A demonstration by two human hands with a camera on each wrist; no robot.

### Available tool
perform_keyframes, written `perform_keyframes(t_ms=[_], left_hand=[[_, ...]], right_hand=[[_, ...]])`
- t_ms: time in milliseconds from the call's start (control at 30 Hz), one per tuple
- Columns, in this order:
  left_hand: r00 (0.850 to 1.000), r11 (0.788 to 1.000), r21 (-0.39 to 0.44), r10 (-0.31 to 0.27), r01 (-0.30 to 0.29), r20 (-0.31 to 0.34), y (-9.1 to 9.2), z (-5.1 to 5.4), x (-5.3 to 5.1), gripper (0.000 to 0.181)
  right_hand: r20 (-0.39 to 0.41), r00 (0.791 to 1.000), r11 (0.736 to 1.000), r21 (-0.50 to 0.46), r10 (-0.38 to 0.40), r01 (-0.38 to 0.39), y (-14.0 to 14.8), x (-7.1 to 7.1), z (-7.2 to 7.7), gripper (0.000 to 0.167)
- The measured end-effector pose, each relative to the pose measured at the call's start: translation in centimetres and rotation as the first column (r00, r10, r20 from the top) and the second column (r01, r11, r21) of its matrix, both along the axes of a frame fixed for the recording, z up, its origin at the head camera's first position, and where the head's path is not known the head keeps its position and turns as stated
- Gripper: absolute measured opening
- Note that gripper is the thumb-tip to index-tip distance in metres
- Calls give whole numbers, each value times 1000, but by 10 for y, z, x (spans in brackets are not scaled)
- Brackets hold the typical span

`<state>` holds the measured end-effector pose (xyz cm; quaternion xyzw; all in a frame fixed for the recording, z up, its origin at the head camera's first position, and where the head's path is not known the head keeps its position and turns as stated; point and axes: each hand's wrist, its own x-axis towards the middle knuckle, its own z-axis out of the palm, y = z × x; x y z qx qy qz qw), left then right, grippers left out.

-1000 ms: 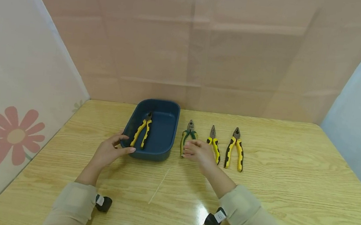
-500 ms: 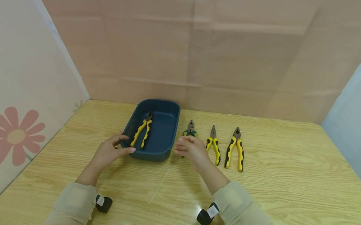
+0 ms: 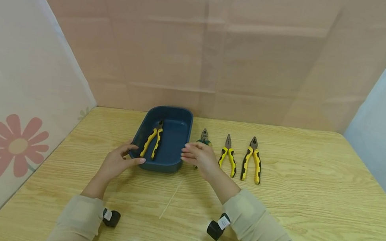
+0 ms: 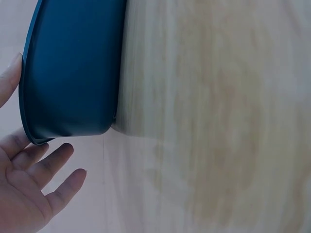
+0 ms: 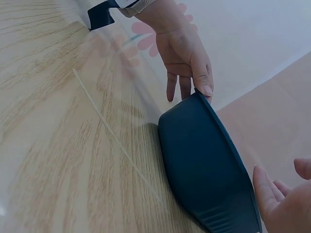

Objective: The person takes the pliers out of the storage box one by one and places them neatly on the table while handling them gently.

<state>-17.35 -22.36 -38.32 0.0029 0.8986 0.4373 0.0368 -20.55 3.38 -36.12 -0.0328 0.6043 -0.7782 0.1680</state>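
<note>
A dark blue plastic tub (image 3: pixel 176 142) stands on the table, with yellow-and-black pliers (image 3: pixel 157 134) lying inside on its left. My left hand (image 3: pixel 113 164) holds the tub's front-left corner, thumb on the front rim and fingers at the left side. In the left wrist view some fingers (image 4: pixel 53 162) extend free of the wall. My right hand (image 3: pixel 202 160) is beside the tub's right rim, fingers fairly straight, holding nothing; whether the fingertips touch the rim I cannot tell. Behind it, green-handled pliers (image 3: pixel 204 136) are partly hidden.
Yellow-and-black needle-nose pliers (image 3: pixel 228 156) and larger yellow-and-black pliers (image 3: pixel 252 159) lie in a row to the right. A thin pale line (image 3: pixel 171 199) runs across the wooden table (image 3: pixel 293 211). A brown-pink backdrop (image 3: pixel 255 76) rises behind the table.
My right hand has moved left from the green-handled pliers to the tub's right rim, uncovering the needle-nose pliers' handles. My left hand and the tub stay put.
</note>
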Motion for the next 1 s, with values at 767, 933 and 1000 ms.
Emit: perform_keyframes(t_ms=[767,933,1000], left_hand=[[1000,1000,-17,2,-2,-2,2,3,2,73],[1000,1000,-28,6,-6,3,1,3,1,71],[1000,1000,-28,8,-8,1,2,3,1,70]], right_hand=[[14,1000,1000,1,-16,16,-30,-6,9,24],[16,1000,1000,21,-13,13,-37,-8,12,23],[25,1000,1000,26,-17,16,-39,-9,11,23]])
